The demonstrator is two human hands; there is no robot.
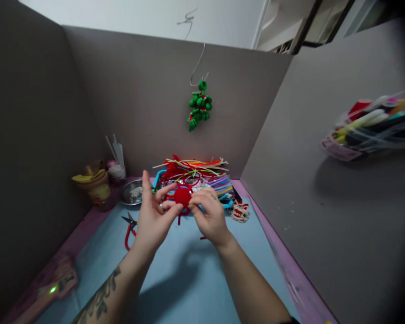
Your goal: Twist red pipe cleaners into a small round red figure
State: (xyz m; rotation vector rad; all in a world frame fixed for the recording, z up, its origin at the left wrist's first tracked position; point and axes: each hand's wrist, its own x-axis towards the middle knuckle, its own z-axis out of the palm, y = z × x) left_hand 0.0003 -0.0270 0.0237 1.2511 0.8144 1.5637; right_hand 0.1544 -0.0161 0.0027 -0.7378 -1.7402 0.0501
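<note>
Both my hands are raised above the blue mat (189, 274) and meet on a small red pipe-cleaner figure (182, 196) with a round fuzzy body and thin looped ends. My left hand (153, 216) pinches its left side with thumb and middle fingers while the index finger sticks up. My right hand (209, 213) is curled, its fingertips closed on the figure's right side. A loose red end hangs down below the figure.
A pile of coloured pipe cleaners (195, 173) lies in a tray behind the hands. Red-handled scissors (130, 227) lie left, near a metal dish (132, 192) and a yellow cup (96, 186). A small white-and-red figure (239, 210) sits right. A green figure (200, 105) hangs on the back wall.
</note>
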